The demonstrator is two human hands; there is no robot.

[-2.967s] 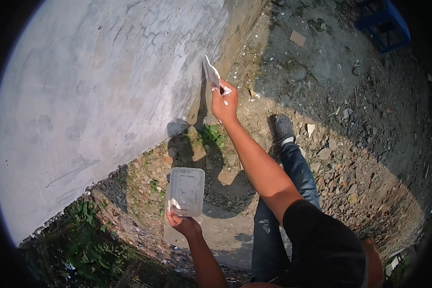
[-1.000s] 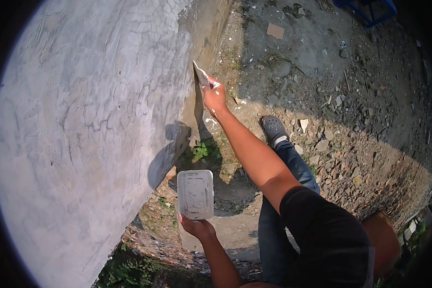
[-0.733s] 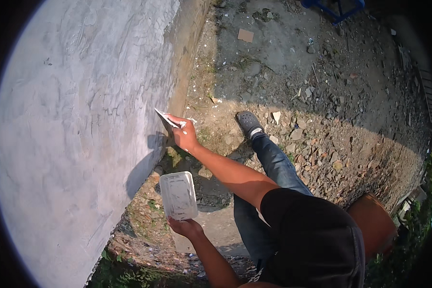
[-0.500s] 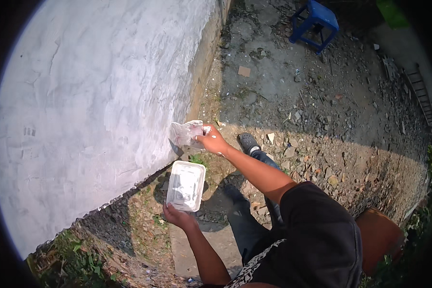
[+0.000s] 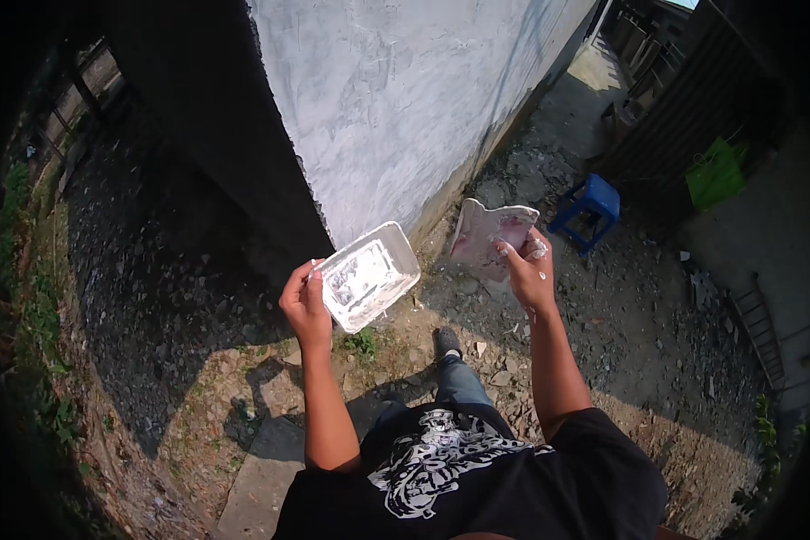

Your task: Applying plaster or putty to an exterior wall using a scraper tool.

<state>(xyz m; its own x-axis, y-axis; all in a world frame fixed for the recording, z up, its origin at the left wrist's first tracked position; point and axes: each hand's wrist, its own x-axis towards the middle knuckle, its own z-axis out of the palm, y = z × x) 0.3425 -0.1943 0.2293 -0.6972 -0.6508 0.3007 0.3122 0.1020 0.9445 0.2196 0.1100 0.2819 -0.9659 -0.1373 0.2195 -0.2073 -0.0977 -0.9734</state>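
My left hand [image 5: 307, 306] grips the near left edge of a white plastic tub [image 5: 409, 261], thumb over the rim. White paste is smeared over the tub's bottom and walls. In my right hand [image 5: 533, 272] is a thin, flat scraper sheet [image 5: 488, 236], pinched between thumb and fingers and coated with white and pinkish smears. White paste also sticks to the fingers of that hand. The sheet is held up to the right of the tub, apart from it. Behind both stands a wall [image 5: 378, 108] with a rough white coat, its corner just beyond the tub.
A blue plastic stool [image 5: 589, 212] stands on the ground to the right, with a green bag [image 5: 716, 173] farther off. Stones and rubble [image 5: 621, 351] cover the ground. A ladder-like frame [image 5: 760, 331] lies at the far right. Plants [image 5: 45, 360] grow along the left.
My view has swung left, so the wall's corner and dark side now show. The scraper sheet has come away from the wall; the tub is raised and tilted.
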